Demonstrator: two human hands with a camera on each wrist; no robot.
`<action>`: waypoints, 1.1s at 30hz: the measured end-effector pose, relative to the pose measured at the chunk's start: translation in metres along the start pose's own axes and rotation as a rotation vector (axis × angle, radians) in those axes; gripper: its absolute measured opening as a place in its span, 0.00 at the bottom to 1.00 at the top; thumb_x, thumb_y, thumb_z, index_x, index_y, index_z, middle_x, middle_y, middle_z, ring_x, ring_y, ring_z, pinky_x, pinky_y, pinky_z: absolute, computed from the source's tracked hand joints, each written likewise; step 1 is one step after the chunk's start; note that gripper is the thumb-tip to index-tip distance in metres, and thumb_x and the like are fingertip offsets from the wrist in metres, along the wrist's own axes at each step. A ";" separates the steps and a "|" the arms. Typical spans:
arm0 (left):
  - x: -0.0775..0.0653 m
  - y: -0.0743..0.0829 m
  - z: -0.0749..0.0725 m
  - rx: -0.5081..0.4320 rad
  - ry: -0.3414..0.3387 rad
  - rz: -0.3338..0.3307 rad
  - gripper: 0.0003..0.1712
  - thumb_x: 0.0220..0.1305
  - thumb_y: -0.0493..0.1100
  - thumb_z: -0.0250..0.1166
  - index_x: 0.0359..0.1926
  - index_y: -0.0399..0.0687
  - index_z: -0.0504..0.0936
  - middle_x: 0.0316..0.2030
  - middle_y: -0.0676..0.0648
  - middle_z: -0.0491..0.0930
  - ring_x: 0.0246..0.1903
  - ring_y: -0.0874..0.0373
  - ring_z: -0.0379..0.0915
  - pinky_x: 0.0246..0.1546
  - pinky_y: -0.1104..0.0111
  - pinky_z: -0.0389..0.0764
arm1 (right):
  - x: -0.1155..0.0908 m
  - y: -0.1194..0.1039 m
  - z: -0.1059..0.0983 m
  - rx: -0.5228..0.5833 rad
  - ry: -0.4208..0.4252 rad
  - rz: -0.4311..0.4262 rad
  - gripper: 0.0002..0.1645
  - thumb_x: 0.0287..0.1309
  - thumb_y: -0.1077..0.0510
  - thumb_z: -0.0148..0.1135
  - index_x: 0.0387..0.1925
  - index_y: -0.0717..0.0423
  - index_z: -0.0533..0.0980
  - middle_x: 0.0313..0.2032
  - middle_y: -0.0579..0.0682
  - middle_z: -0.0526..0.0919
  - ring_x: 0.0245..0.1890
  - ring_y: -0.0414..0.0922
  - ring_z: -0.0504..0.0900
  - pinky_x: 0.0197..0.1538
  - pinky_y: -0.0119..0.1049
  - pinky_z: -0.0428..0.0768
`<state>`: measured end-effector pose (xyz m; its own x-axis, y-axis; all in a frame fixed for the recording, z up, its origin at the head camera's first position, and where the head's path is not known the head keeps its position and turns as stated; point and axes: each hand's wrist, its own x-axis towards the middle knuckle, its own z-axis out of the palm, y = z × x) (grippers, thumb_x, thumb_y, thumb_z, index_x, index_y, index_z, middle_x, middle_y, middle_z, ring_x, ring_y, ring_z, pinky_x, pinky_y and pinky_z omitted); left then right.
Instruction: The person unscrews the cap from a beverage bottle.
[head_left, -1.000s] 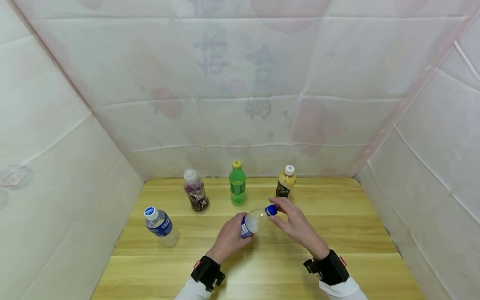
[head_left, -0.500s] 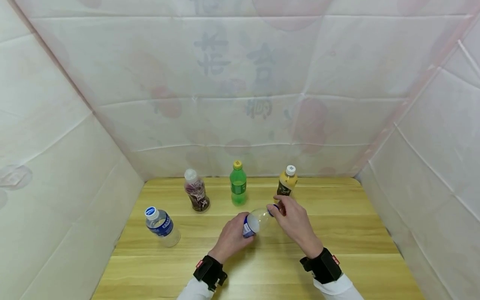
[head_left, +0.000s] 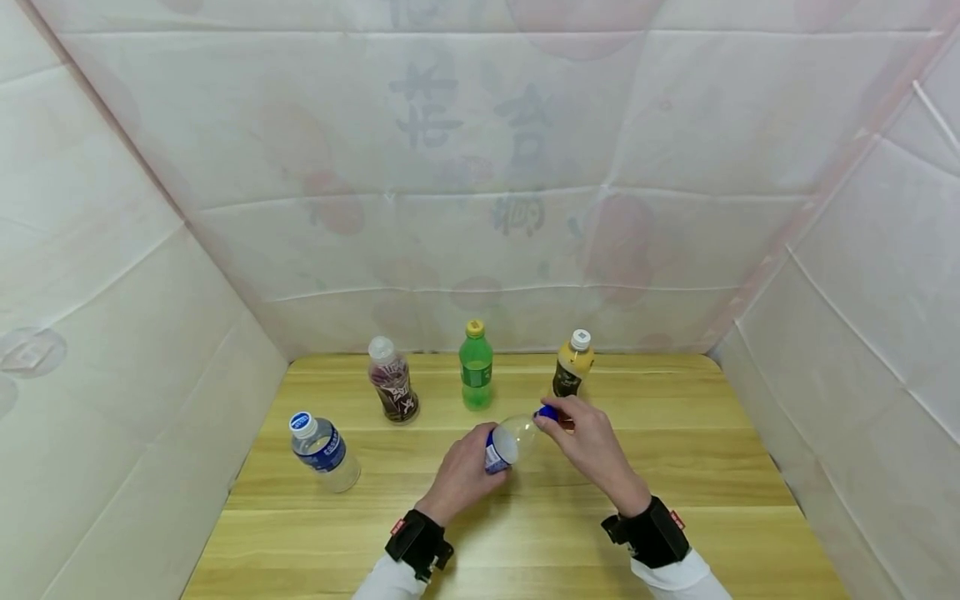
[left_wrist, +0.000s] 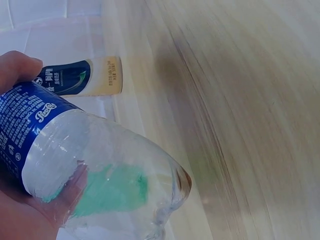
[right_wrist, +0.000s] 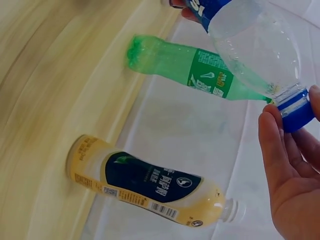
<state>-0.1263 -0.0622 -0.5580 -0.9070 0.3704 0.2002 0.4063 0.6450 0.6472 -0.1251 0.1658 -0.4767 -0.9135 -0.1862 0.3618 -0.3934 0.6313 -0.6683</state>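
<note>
A clear plastic Pepsi bottle (head_left: 517,439) with a blue label is tilted above the table, its neck toward the right. My left hand (head_left: 463,473) grips it round the label, and the left wrist view shows the thumb and fingers about the bottle (left_wrist: 105,165). At the neck, my right hand (head_left: 595,450) pinches the blue cap (head_left: 548,412) between thumb and fingers. In the right wrist view the cap (right_wrist: 296,111) sits at the mouth of the bottle, with fingertips of the right hand (right_wrist: 295,175) on either side.
On the wooden table (head_left: 525,550) stand a green bottle (head_left: 476,371), a yellow drink bottle (head_left: 573,364) behind my right hand, a dark purple bottle (head_left: 393,387) and a clear blue-labelled bottle (head_left: 326,454) at the left. White sheet walls (head_left: 465,250) enclose the back and sides.
My right hand has turned about the cap, first clockwise over it and then partly back, so more blue shows than half a second ago. The left hand and bottle have barely shifted.
</note>
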 end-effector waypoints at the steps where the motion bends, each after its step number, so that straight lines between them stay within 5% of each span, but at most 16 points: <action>1: 0.000 0.000 0.000 -0.002 0.003 0.001 0.41 0.53 0.43 0.82 0.64 0.38 0.73 0.52 0.40 0.82 0.48 0.47 0.81 0.50 0.54 0.84 | 0.000 -0.001 0.000 0.016 -0.007 0.010 0.20 0.64 0.57 0.72 0.54 0.63 0.82 0.43 0.53 0.86 0.41 0.46 0.87 0.43 0.37 0.88; 15: -0.001 -0.004 -0.001 0.001 0.039 0.014 0.39 0.50 0.42 0.82 0.62 0.38 0.75 0.50 0.41 0.83 0.46 0.48 0.82 0.48 0.54 0.85 | -0.001 0.000 -0.006 0.093 -0.033 -0.091 0.19 0.63 0.67 0.69 0.55 0.63 0.80 0.49 0.54 0.84 0.48 0.51 0.87 0.49 0.43 0.87; 27: -0.001 -0.006 -0.001 0.001 0.042 0.013 0.39 0.49 0.41 0.82 0.61 0.37 0.74 0.51 0.40 0.83 0.47 0.46 0.82 0.49 0.52 0.85 | -0.003 0.007 -0.013 0.094 0.019 -0.036 0.19 0.62 0.64 0.72 0.55 0.64 0.81 0.47 0.56 0.86 0.45 0.51 0.87 0.47 0.41 0.88; 33: -0.002 -0.008 -0.001 -0.024 0.048 0.007 0.39 0.50 0.41 0.82 0.61 0.37 0.74 0.51 0.40 0.83 0.47 0.46 0.82 0.49 0.52 0.85 | -0.010 0.022 -0.018 -0.005 0.065 0.006 0.11 0.65 0.57 0.71 0.46 0.57 0.85 0.37 0.46 0.87 0.36 0.41 0.86 0.39 0.35 0.87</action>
<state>-0.1278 -0.0688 -0.5632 -0.9085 0.3420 0.2401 0.4109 0.6259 0.6629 -0.1227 0.1950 -0.4832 -0.9069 -0.1334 0.3996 -0.3876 0.6361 -0.6672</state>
